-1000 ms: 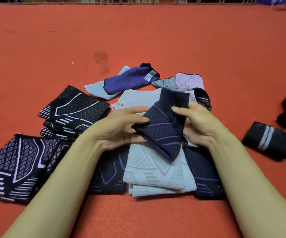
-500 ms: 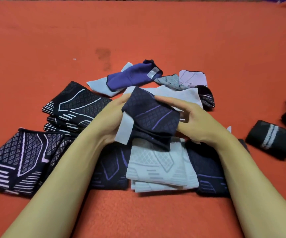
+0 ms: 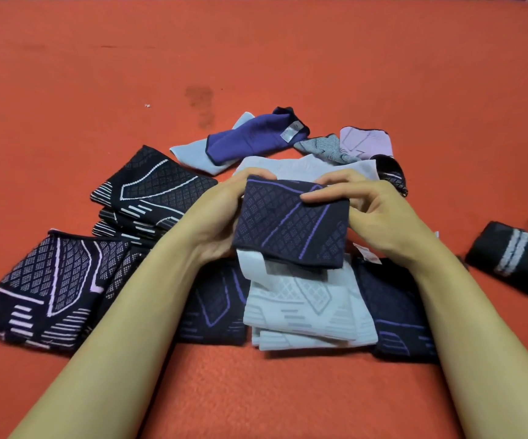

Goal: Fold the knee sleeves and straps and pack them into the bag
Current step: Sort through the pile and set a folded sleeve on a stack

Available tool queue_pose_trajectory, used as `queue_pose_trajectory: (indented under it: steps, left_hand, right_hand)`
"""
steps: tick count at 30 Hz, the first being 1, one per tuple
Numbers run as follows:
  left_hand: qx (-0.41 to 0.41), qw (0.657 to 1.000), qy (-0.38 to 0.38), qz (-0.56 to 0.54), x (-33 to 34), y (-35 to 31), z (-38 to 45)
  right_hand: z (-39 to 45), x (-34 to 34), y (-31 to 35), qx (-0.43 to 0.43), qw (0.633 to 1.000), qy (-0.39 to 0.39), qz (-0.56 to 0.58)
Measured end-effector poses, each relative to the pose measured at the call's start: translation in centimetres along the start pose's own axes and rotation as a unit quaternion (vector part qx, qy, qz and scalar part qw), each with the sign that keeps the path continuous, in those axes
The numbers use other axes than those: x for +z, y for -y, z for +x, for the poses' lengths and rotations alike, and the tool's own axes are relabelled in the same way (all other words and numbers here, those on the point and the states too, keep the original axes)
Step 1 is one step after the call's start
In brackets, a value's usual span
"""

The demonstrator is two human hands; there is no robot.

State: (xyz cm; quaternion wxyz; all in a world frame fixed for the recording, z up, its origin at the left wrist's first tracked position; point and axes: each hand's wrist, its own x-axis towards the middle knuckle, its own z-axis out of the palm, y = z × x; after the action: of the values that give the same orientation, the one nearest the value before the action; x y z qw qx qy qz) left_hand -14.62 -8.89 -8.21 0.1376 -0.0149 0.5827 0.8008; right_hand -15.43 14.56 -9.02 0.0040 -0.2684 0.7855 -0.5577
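Both hands hold a folded navy knee sleeve (image 3: 291, 223) with purple lines up above the pile: the left hand (image 3: 221, 217) grips its left edge, fingers (image 3: 257, 175) curled over the top corner, while the right hand (image 3: 379, 213) pinches the right side, thumb lying across the front face and the other fingers curled behind the top edge. A pale grey layer hangs out beneath the sleeve's lower left corner. Directly under it rests a stack of grey folded sleeves (image 3: 310, 312), flanked by dark navy sleeves (image 3: 218, 305) on either side. To the left lie black sleeves with white line patterns (image 3: 151, 191), one pile behind another. Beyond the hands sits a purple sleeve (image 3: 250, 141) bearing a small white sewn label whose print is too small to read, with a lilac piece (image 3: 365, 142) near it. A rolled black strap with grey stripes (image 3: 509, 251) lies well apart at the right. Everything rests on an orange-red carpeted floor (image 3: 288, 58) marked by a dark stain.
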Motion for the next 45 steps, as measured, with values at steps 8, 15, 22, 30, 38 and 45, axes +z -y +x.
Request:
queue_pose_trajectory:
  steps: [8,15,22,30,38,45]
  left_hand:
    - [-0.018,0.999,0.010,0.028,-0.1,-0.5,-0.6]
    - [0.112,0.913,0.049,0.390,-2.5,-1.5,-2.7]
    - [0.164,0.927,0.010,0.338,-3.6,-2.9,-4.7]
    - [0.237,0.810,0.076,0.532,-7.4,-5.6,-10.9]
    - [0.242,0.627,0.097,0.734,-12.7,0.3,-13.4]
    - [0.161,0.689,0.037,0.705,-11.2,-0.4,-13.7]
  right_hand:
    - [0.2,0.8,-0.3,0.046,0.998,-0.021,0.042]
    - [0.2,1.1,1.4,0.070,0.990,0.016,0.123]
    - [0.1,2.5,1.7,0.101,0.986,0.120,0.050]
    - [-0.6,6.3,4.1,-0.217,0.947,-0.029,-0.235]
    - [-1.1,9.2,2.2,-0.144,0.931,0.188,-0.278]
    - [-1.0,9.4,3.3,-0.037,0.946,0.212,-0.243]
